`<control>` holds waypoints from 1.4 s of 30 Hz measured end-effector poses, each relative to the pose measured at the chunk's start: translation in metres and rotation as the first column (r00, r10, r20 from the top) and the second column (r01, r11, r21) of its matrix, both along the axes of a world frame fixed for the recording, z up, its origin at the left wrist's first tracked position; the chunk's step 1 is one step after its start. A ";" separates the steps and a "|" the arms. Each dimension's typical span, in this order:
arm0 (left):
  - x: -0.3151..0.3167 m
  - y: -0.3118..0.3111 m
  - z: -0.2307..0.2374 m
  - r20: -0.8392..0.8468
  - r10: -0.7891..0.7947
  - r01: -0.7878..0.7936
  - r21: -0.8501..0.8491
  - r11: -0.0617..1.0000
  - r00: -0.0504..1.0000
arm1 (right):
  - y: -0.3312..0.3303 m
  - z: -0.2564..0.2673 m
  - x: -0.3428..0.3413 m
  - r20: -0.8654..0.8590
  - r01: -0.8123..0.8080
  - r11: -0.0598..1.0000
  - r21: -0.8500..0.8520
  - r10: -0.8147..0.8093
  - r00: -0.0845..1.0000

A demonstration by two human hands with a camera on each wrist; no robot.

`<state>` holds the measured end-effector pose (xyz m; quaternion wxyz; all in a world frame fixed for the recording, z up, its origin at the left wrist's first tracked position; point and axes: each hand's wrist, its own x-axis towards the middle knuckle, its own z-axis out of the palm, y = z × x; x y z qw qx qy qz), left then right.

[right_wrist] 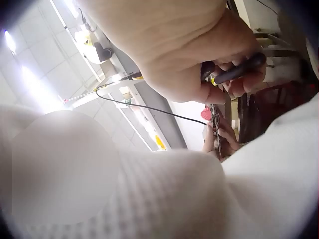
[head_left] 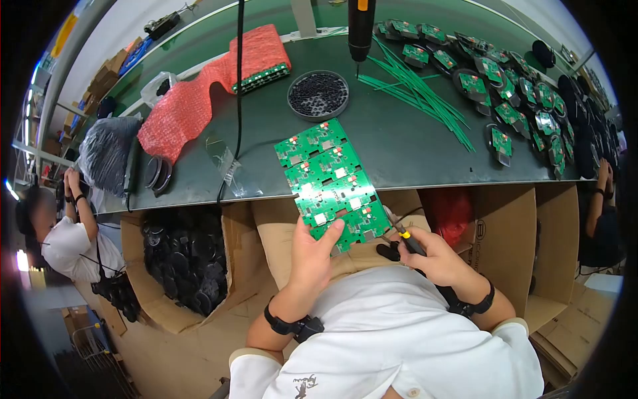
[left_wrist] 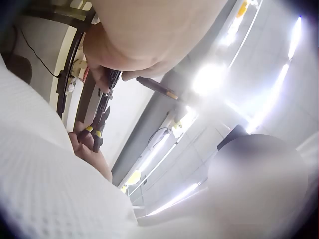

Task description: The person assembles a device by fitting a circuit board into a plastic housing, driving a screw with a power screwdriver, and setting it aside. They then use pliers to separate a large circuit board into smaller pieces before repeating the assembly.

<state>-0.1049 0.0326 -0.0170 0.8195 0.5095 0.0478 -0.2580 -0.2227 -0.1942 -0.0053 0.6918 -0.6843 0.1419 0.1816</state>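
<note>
A panel of joined green circuit boards (head_left: 332, 179) is tilted over the table's front edge. The left hand (head_left: 311, 256) grips its lower left corner, thumb on the face. The right hand (head_left: 438, 259) holds pliers (head_left: 413, 243) with black and yellow handles, their jaws at the panel's lower right edge. In the left wrist view the pliers (left_wrist: 97, 130) have spread handles and their tip meets the panel's edge. The right wrist view shows the right hand (right_wrist: 199, 64) curled round the handles (right_wrist: 239, 69); the panel (right_wrist: 216, 130) is seen edge-on.
On the green table (head_left: 266, 139) are a dish of small black parts (head_left: 318, 94), green sticks (head_left: 425, 96), red bubble wrap (head_left: 176, 120) and several round units with boards (head_left: 502, 143). A screwdriver (head_left: 360, 33) hangs above. Below stand cardboard boxes (head_left: 505, 233), one holding black parts (head_left: 186, 259).
</note>
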 end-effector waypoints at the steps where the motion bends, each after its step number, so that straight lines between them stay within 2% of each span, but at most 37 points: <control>1: 0.000 -0.001 0.001 -0.002 0.020 -0.020 0.008 1.000 1.000 | 0.000 0.001 0.001 -0.003 0.007 1.000 0.000 -0.007 1.000; 4: 0.000 0.001 0.000 0.018 0.007 -0.007 0.005 1.000 1.000 | 0.001 0.005 0.004 -0.020 -0.026 0.999 -0.036 0.026 0.999; 17: 0.000 0.000 0.000 0.023 0.019 -0.018 -0.018 1.000 1.000 | 0.001 0.003 0.009 -0.059 -0.005 1.000 0.005 0.006 0.998; 26: 0.000 -0.001 0.000 0.074 0.009 -0.012 0.036 0.999 0.997 | 0.002 0.001 0.008 -0.039 0.002 1.000 -0.012 -0.002 0.999; 28: 0.005 0.001 -0.005 -0.007 0.112 -0.113 -0.028 0.993 0.994 | 0.004 0.000 0.008 -0.032 0.007 1.000 -0.017 -0.008 0.999; 30: 0.008 0.001 -0.018 0.042 0.125 -0.125 0.011 0.992 0.991 | 0.007 -0.003 0.006 0.002 0.008 0.994 0.109 -0.009 1.000; 31: 0.008 0.002 -0.023 0.094 0.132 -0.138 0.050 0.989 0.987 | 0.007 -0.005 0.005 0.001 0.008 0.994 0.109 -0.008 1.000; 33: 0.009 0.004 -0.026 0.056 0.121 -0.122 0.025 0.992 0.991 | 0.005 -0.013 0.004 -0.155 0.065 0.876 0.478 0.012 0.988; 34: 0.009 0.004 -0.026 0.019 0.108 -0.108 -0.001 0.994 0.994 | 0.004 -0.019 0.003 -0.156 0.066 0.876 0.479 0.011 0.988; 35: 0.008 0.003 -0.025 0.018 0.108 -0.108 0.000 0.994 0.994 | 0.005 -0.024 0.003 -0.141 0.059 0.716 0.696 0.057 0.988; 36: 0.006 0.001 -0.021 -0.019 0.112 -0.112 -0.028 0.993 0.994 | 0.005 -0.027 0.002 -0.114 0.050 0.504 0.862 0.097 0.989; 37: 0.005 0.000 -0.018 -0.055 0.116 -0.119 -0.056 0.991 0.992 | 0.007 -0.027 0.002 -0.114 0.050 0.505 0.862 0.098 0.989; 39: 0.005 -0.001 -0.017 -0.066 0.113 -0.118 -0.085 0.989 0.991 | 0.011 -0.027 0.004 -0.070 0.023 0.424 0.906 0.095 0.993; 40: 0.004 -0.001 -0.016 -0.078 0.107 -0.115 -0.112 0.987 0.991 | 0.011 -0.025 0.005 -0.070 0.023 0.424 0.906 0.095 0.993; 42: 0.006 -0.001 -0.010 -0.065 0.107 -0.114 -0.108 0.988 0.992 | 0.009 -0.016 0.008 -0.065 0.019 0.704 0.710 0.039 0.997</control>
